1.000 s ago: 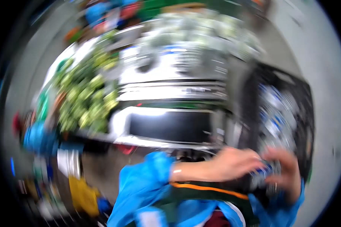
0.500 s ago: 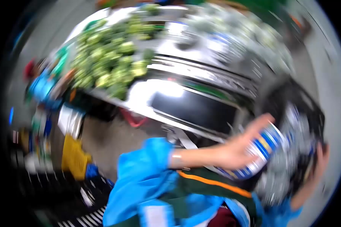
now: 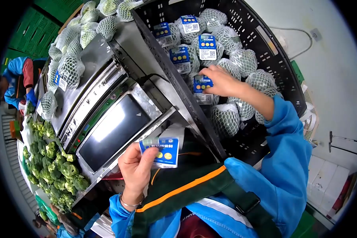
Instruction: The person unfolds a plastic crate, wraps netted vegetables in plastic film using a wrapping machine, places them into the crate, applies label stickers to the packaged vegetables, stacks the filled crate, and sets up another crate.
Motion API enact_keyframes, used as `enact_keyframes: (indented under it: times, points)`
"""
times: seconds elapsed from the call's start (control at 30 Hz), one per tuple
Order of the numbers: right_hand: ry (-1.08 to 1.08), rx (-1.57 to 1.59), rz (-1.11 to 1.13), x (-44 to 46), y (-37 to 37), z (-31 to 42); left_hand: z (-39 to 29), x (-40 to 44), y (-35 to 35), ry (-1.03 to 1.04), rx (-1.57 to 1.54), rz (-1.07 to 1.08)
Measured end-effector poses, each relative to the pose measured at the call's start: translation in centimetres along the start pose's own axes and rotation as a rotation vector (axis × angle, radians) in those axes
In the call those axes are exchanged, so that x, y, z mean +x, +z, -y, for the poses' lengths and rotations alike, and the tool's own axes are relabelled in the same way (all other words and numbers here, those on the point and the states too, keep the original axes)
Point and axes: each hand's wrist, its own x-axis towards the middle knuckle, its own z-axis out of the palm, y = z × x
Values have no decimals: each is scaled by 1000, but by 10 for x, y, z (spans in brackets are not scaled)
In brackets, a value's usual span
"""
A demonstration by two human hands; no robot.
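Note:
My left hand [image 3: 135, 168] is closed, thumb on top, around a stack of blue-and-white label cards [image 3: 166, 152], held in front of my body. Inside the black crate [image 3: 202, 129], my right hand [image 3: 222, 81] has its fingers curled over the right edge of a blue label card [image 3: 202, 82]. That card lies on a vegetable in a white foam net, mostly hidden under the card and hand. Around it sit several net-wrapped vegetables [image 3: 244, 61]; some at the crate's left side carry the same cards, such as this label [image 3: 207, 49].
Left of the crate stands a metal wrapping machine [image 3: 115, 131] with a dark plate. Beyond it are more net-wrapped vegetables [image 3: 69, 69] and a heap of bare broccoli [image 3: 51, 166]. A co-worker in blue [image 3: 16, 85] is at the far left. Green crates [image 3: 31, 29] are stacked behind.
My view has turned toward the crate, from a blurred earlier frame. My left hand, with the cards, has moved away from the crate; my right hand has moved from its far side onto a card inside.

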Motion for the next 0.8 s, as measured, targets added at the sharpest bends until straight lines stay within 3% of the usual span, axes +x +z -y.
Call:
enact_keyframes:
  times: [0.1,0.17,0.2,0.27,0.33,0.37,0.4,0.43,0.5,0.57,0.6,0.63,0.67,0.73,0.77,0.8]
  points:
    - [-121,-137,-576,-21,-26,22,0,4,13,-44,3,25]
    - [-194,619,-268,-55,-62,57,-2,7,22,-49,25,44]
    - [-280,1016,16,-73,-70,76,-3,11,28,-11,169,33]
    - [-472,982,166,-96,-74,107,-12,23,42,75,485,172]
    - [-551,604,-140,-92,-89,94,-5,24,38,-75,593,481]
    - [-255,508,-165,-97,-122,82,0,19,36,-214,576,467]
    - [-417,570,-469,-79,-122,37,2,15,35,-356,560,455]
    - [-199,750,-533,-74,-144,28,3,12,33,-436,437,411]
    - [-223,304,-256,-52,-161,-31,3,12,33,-476,159,370]
    - [-120,180,121,-20,-118,-73,-9,19,43,-285,-98,324]
    - [-8,96,192,-16,-89,-75,-14,21,46,-150,-164,309]
    - [-66,25,86,-13,-57,-85,-14,17,50,-29,-136,135]
    - [102,-184,61,-16,-35,-96,-15,14,41,2,-6,129]
    - [49,-297,-408,-25,-34,-89,2,13,12,61,3,344]
    - [42,-205,-563,-29,-42,-86,1,16,8,178,14,421]
    - [102,32,-620,-34,-55,-66,-14,8,36,43,-145,86]
